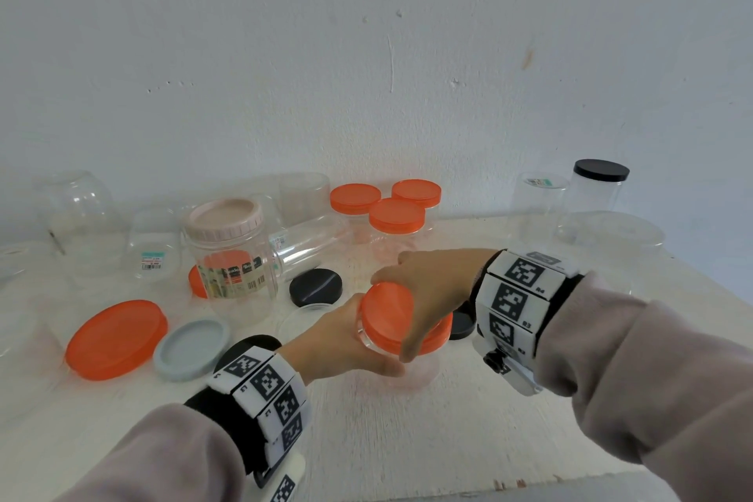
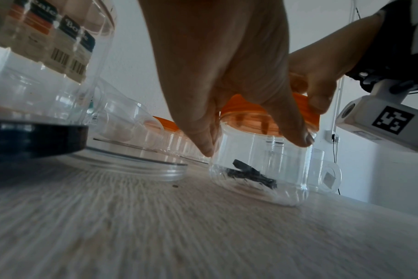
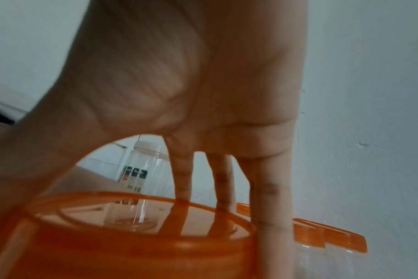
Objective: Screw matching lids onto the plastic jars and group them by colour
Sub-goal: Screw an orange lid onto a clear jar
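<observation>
While the left hand [image 1: 346, 342] grips the clear jar [image 2: 260, 169] steady on the table [image 1: 407, 440], the right hand [image 1: 428, 289], fingers curled round the orange lid [image 1: 391, 318], should twist it level to avoid cross-threading.

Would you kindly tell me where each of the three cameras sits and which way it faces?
Head: worn high, looking forward and down at the table; shows both sleeves, the left hand and the right hand.
Left wrist: low by the tabletop, looking along the left hand at the jar.
Right wrist: above the orange lid, looking along the right hand's fingers.
Shared: all three show that lid.
</observation>
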Demonstrator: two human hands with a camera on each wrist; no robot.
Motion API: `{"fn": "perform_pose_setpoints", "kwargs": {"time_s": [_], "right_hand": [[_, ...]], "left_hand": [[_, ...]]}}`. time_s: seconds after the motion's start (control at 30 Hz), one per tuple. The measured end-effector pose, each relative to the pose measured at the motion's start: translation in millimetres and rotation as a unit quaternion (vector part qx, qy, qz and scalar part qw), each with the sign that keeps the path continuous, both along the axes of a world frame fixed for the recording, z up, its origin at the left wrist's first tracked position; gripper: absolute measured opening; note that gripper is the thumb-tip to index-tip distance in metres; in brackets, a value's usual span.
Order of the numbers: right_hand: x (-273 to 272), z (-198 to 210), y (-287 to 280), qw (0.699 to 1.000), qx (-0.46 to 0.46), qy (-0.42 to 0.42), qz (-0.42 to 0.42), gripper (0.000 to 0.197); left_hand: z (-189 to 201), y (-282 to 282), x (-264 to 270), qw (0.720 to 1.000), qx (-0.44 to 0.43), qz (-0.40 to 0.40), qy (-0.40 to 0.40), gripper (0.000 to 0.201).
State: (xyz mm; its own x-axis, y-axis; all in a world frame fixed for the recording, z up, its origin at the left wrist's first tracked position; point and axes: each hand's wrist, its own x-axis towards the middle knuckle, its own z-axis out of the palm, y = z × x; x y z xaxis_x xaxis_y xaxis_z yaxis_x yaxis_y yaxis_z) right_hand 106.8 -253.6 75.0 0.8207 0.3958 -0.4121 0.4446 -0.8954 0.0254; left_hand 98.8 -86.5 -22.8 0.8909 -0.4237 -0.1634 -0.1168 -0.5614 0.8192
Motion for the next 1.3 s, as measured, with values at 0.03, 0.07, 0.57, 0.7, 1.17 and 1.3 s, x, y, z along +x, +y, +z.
{"fn": "perform_pose_setpoints", "kwargs": {"time_s": [0.03, 0.07, 0.57, 0.7, 1.17, 1.3], "right_hand": [[-0.3, -1.5, -0.9, 1.000, 0.007, -0.006, -0.001, 0.107], [-0.6, -3.0, -1.4, 1.000, 0.013, -0.012, -0.004, 0.107], [-1.8, -9.2, -3.7, 0.999, 0.029, -0.002, -0.029, 0.108], [-3.3, -16.2, -7.2, 0.997, 0.062, -0.040, -0.016, 0.101], [-6.1, -29.1, -8.5, 0.992, 0.089, -0.048, -0.072, 0.106], [0.2, -14.6, -8.4, 0.999, 0.035, 0.004, -0.034, 0.110]], "left_hand": [[0.1, -0.4, -0.3, 1.000, 0.002, 0.001, -0.003, 0.100], [0.1, -0.4, -0.6, 1.000, 0.004, 0.002, -0.005, 0.100], [-1.8, -1.5, -0.3, 1.000, -0.006, 0.002, -0.008, 0.103], [-1.3, -2.9, -1.5, 1.000, 0.000, 0.003, -0.015, 0.103], [1.5, -6.4, -4.7, 1.000, 0.014, 0.010, -0.020, 0.101], [2.7, -7.0, -5.6, 1.000, 0.013, 0.010, -0.019, 0.102]]}}
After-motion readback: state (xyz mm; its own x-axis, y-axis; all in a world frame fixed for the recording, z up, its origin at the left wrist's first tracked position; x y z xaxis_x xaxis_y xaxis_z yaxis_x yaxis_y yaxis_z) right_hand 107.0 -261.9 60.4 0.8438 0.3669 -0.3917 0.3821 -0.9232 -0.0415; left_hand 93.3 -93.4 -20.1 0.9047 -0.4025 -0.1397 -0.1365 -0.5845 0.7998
